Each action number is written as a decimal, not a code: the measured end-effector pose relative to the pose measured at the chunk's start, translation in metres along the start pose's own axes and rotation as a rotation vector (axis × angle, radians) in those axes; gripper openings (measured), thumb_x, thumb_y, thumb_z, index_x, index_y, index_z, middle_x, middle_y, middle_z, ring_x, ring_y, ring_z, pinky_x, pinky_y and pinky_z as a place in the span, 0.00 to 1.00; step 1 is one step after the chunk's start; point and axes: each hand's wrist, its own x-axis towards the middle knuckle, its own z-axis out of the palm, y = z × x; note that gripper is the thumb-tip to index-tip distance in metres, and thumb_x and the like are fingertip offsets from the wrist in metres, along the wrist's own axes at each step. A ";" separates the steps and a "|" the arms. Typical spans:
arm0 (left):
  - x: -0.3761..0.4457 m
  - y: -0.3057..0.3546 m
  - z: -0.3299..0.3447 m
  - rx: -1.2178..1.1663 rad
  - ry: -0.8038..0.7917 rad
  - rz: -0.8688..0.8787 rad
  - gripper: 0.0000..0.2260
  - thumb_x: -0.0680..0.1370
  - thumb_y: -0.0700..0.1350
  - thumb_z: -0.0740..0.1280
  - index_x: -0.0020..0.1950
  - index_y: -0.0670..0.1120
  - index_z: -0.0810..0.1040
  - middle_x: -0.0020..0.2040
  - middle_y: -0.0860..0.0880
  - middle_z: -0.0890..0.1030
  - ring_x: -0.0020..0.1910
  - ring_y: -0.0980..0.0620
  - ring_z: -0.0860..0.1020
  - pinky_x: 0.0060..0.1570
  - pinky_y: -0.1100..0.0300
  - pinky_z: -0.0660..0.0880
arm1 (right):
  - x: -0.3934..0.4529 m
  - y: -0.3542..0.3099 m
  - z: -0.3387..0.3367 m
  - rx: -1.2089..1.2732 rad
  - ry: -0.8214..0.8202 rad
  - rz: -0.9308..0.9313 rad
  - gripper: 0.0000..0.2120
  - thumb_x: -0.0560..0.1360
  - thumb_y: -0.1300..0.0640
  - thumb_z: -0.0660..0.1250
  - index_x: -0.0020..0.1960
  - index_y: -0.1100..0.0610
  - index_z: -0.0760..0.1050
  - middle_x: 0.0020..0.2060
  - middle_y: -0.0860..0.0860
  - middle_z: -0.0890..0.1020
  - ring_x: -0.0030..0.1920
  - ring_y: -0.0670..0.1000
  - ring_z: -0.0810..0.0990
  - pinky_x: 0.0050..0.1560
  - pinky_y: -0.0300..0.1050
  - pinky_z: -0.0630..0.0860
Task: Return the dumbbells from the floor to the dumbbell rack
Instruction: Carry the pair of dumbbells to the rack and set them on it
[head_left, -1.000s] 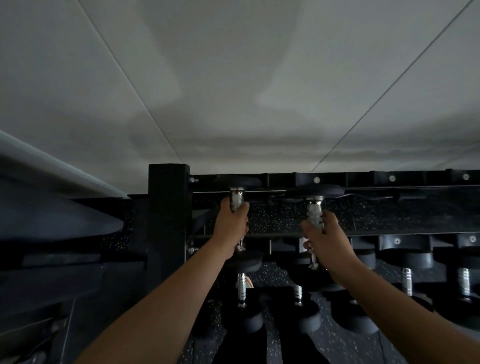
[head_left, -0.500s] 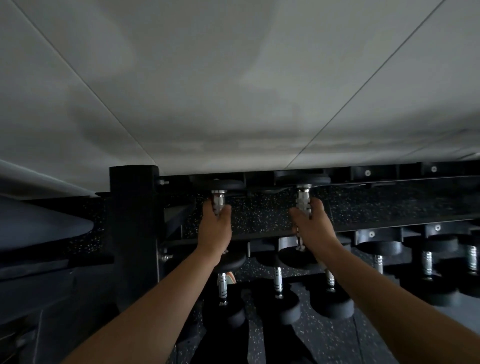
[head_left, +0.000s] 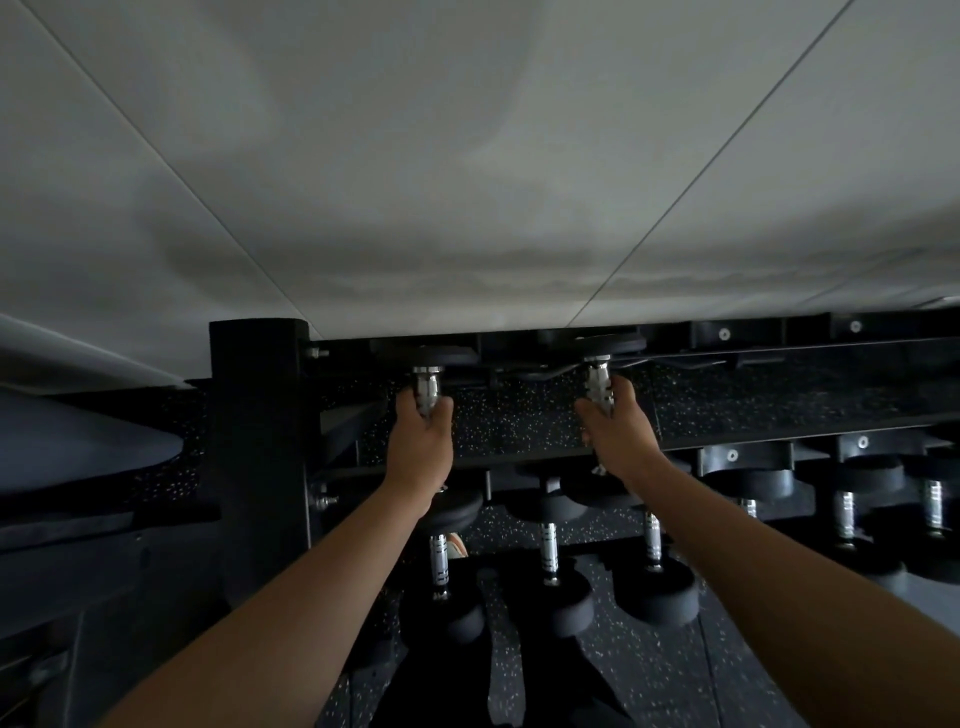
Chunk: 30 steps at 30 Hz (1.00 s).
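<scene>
I have both hands up at the top tier of the dumbbell rack (head_left: 779, 415), each closed around a chrome handle. My left hand (head_left: 422, 447) is wrapped on the handle of the left dumbbell (head_left: 427, 387), fingers curled over the metal; the black far head of that dumbbell sits just beyond my knuckles against the rack's rear rail, and its near head shows dark just under my wrist. My right hand (head_left: 618, 434) grips the right dumbbell (head_left: 598, 382) the same way, its far head also up at the rear rail, its near head showing dimly below the wrist. Whether either weight is fully seated in its cradle I cannot tell; the shadow is too deep there. The two hands are level with each other and well apart. To the left of my left hand stands the rack's thick black upright post (head_left: 257, 457). Below both hands, on the lower tier, a row of other dumbbells (head_left: 548, 545) lies with handles pointing toward me, three directly beneath and between my forearms and more off to the right of my right hand. Beneath them is the speckled black floor (head_left: 649, 670), and beyond the hands a pale wall (head_left: 467, 182).
</scene>
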 end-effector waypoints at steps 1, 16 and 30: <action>-0.001 0.001 0.000 0.000 0.003 0.001 0.11 0.80 0.53 0.62 0.59 0.50 0.69 0.43 0.49 0.78 0.39 0.49 0.78 0.46 0.43 0.81 | 0.000 0.000 -0.001 -0.005 -0.003 0.000 0.20 0.79 0.48 0.63 0.68 0.49 0.62 0.41 0.53 0.82 0.33 0.51 0.80 0.30 0.43 0.72; -0.068 0.017 -0.004 0.096 0.141 0.135 0.31 0.78 0.54 0.66 0.77 0.49 0.59 0.70 0.40 0.69 0.65 0.46 0.71 0.60 0.52 0.72 | -0.042 -0.017 -0.018 -0.206 -0.086 -0.223 0.33 0.78 0.48 0.63 0.78 0.55 0.54 0.73 0.61 0.65 0.70 0.63 0.67 0.67 0.56 0.67; -0.270 -0.079 -0.060 -0.001 0.612 0.046 0.26 0.78 0.55 0.64 0.74 0.48 0.66 0.69 0.51 0.73 0.70 0.49 0.69 0.65 0.55 0.70 | -0.173 0.000 0.013 -0.412 -0.372 -0.805 0.29 0.80 0.45 0.61 0.76 0.56 0.59 0.72 0.60 0.68 0.71 0.61 0.66 0.69 0.56 0.63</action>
